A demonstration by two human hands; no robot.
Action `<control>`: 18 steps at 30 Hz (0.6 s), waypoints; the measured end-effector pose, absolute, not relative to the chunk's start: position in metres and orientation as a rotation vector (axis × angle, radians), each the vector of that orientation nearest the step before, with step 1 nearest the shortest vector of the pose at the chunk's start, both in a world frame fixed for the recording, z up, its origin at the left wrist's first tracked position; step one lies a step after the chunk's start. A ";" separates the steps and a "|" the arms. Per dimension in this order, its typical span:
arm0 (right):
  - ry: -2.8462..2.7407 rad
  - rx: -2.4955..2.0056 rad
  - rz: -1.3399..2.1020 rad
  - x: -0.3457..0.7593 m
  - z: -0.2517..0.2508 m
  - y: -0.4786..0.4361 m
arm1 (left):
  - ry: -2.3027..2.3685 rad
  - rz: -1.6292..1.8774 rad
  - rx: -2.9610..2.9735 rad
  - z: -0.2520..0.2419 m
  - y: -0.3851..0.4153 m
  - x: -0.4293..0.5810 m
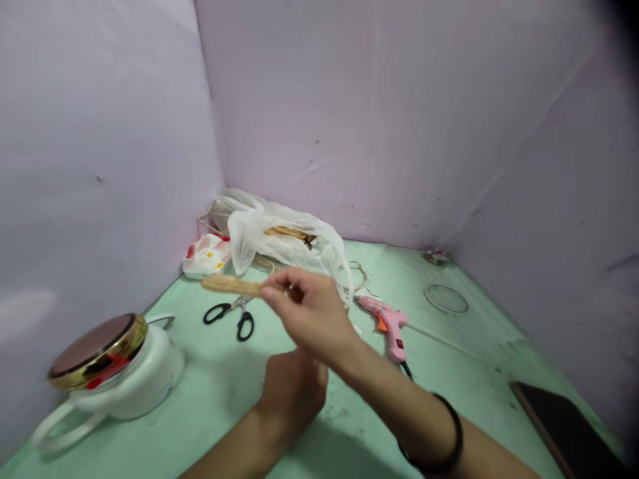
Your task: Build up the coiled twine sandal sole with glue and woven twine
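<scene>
My right hand [312, 306] pinches a flat, pale wooden stick [232, 285] between thumb and fingers, its rounded end pointing left above the table. Below it, my left hand [294, 386] is closed in a loose fist near the tabletop, its fingers turned away so that whatever they may hold is hidden. Just under the stick lie scissors with black handles [243, 322]. A pink glue gun [392, 322] with an orange trigger rests to the right of my hands.
Behind my hands a white plastic bag [259, 226] holds wooden pieces. On the left stand a white mug-like pot [150, 382] with a gold-rimmed lid and a small white package [207, 256]. A metal ring [446, 299] and a dark phone-like slab [569, 426] lie right.
</scene>
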State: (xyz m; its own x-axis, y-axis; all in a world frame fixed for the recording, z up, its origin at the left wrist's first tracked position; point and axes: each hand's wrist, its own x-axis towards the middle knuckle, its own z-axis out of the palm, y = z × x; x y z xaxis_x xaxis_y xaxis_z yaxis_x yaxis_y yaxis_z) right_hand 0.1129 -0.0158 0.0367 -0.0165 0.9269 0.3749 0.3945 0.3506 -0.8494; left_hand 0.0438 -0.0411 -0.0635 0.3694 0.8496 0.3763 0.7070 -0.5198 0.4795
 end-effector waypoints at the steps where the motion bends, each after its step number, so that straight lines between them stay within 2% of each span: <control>1: -1.597 -1.235 0.644 0.109 0.039 0.001 | 1.411 0.813 2.443 -0.064 -0.043 0.044; 6: -1.809 -1.237 0.626 0.091 0.036 0.070 | 1.396 0.714 2.671 -0.067 -0.044 0.042; 11: -1.821 -1.186 0.641 0.121 0.051 0.053 | 1.417 0.874 2.775 -0.070 -0.038 0.036; 14: -1.474 -1.305 0.687 0.162 0.051 0.001 | 1.429 0.990 2.773 -0.069 -0.036 0.036; 18: -0.842 -1.403 0.978 0.195 0.004 -0.067 | 1.404 1.125 2.789 -0.065 -0.041 0.040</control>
State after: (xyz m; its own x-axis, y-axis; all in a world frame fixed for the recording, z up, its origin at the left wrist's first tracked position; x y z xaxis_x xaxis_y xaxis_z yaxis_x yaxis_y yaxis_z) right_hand 0.1947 -0.0667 0.0044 0.3910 0.9165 -0.0850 -0.0525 -0.0700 -0.9962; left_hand 0.0404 -0.0414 -0.0649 0.4169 0.6457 0.6397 0.7650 -0.6293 0.1366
